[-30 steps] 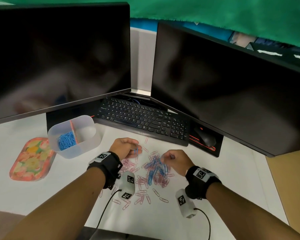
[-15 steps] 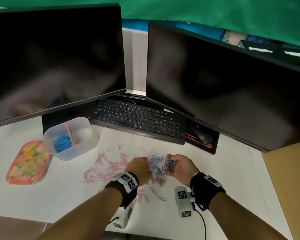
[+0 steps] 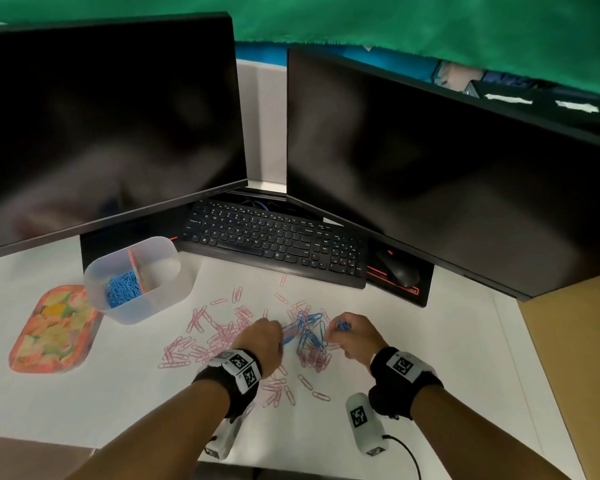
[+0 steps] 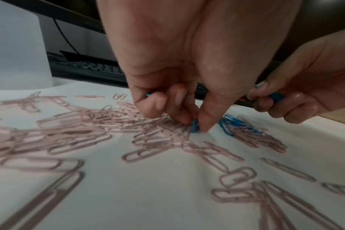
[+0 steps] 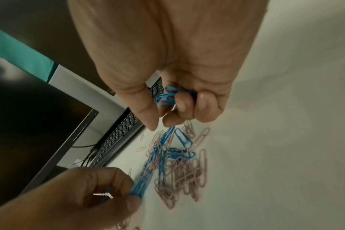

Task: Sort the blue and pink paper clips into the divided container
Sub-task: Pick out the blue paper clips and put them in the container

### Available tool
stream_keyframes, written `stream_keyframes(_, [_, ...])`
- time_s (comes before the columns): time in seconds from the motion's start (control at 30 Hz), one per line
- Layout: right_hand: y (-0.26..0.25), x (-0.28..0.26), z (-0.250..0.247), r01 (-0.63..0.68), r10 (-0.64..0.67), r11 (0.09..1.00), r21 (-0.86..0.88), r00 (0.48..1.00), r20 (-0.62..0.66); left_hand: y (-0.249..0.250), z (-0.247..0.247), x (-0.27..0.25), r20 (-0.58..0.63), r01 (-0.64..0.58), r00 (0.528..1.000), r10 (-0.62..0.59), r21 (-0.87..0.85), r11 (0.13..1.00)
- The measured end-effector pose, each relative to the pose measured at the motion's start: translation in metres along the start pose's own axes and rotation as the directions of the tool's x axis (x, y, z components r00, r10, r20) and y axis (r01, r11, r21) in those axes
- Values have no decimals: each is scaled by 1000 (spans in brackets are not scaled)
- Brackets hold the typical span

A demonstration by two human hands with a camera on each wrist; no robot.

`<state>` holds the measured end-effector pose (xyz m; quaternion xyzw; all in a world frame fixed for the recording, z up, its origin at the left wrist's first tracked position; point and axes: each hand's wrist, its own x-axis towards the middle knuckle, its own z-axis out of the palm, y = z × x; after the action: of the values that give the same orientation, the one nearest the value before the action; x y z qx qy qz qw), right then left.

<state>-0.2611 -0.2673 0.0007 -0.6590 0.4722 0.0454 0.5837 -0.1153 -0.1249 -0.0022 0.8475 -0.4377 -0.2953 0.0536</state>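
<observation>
A translucent divided container (image 3: 174, 289) stands at the left, with blue paper clips (image 3: 122, 291) heaped in its left compartment. Pink clips (image 3: 219, 337) lie scattered over the white sheet, and a mixed cluster of blue clips (image 3: 310, 336) sits between my hands. My left hand (image 3: 280, 336) reaches into that cluster; thumb and forefinger pinch a blue clip (image 4: 194, 127) lying on the sheet. My right hand (image 3: 338, 329) hovers just right of the cluster, its curled fingers gripping several blue clips (image 5: 167, 97).
Two dark monitors (image 3: 430, 161) stand behind a black keyboard (image 3: 274, 237) and a mouse (image 3: 400, 271). A floral tray (image 3: 54, 332) lies left of the container. The brown desk edge (image 3: 575, 358) borders the white sheet on the right.
My left hand moved right from the pile's left edge into the blue cluster and now pinches a clip there. My right hand turned a little, still holding blue clips.
</observation>
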Motion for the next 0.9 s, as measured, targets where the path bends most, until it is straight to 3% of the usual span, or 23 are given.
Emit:
stream_keyframes(0.2, [-5, 2, 5, 144, -199, 930, -338, 971, -135, -12, -12, -4, -99, 9, 994, -47, -348, 937])
stream_keyframes(0.37, [-20, 19, 13, 296, -374, 753, -588, 927, -12, -23, -18, -6, -101, 21, 991, -89, -539, 842])
stream_keyframes(0.57, [-33, 33, 17, 296, -330, 598, -745, 938, 108, -31, -19, -11, -54, 42, 992, -111, -696, 717])
stream_keyframes(0.7, [-37, 34, 14, 283, -269, 557, -781, 951, 153, -32, -21, -14, -35, 64, 990, -133, -739, 671])
stream_keyframes(0.83, [-35, 26, 3, 254, -211, 620, -743, 965, 154, -30, -29, -18, -17, 84, 986, -168, -813, 577])
stream_keyframes(0.9, [-34, 21, -4, 235, -188, 680, -694, 971, 145, -31, -34, -19, 18, 115, 979, -201, -868, 484])
